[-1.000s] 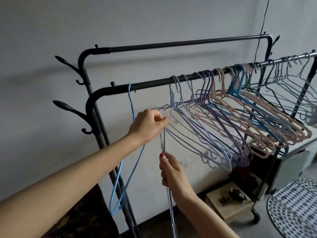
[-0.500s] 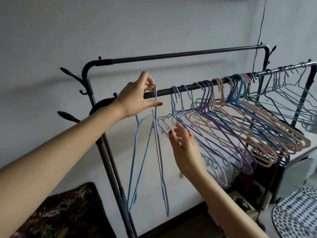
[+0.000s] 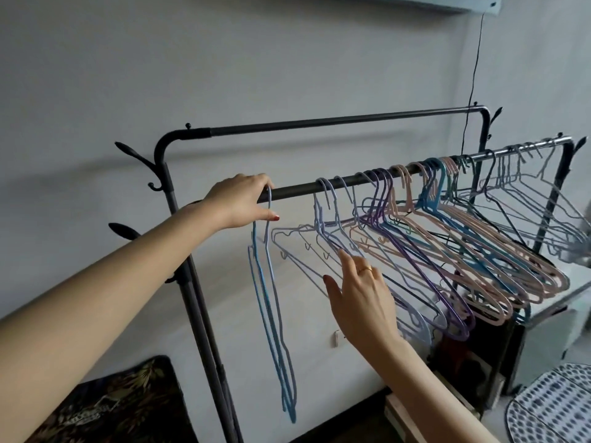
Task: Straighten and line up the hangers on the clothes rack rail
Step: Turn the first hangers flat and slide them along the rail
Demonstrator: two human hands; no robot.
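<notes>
left hand (image 3: 238, 199) pinches blue hanger hooks (image 3: 268, 199) on rail (image 3: 297, 190) | right hand (image 3: 361, 295) spread, nearest the slanted lilac hangers (image 3: 323, 231), just right of it

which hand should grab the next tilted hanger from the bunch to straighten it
Right. The right hand is open with its fingertips at the nearest lilac hanger; the left hand is busy on the two blue hangers further left.

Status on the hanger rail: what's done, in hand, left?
Early. Done: two blue hangers hang straight at the rail's left end. In hand: left hand rests on the hook of the second; right hand reaches open to the next lilac hanger. Left: the splayed bunch of purple, pink and teal hangers.
</notes>
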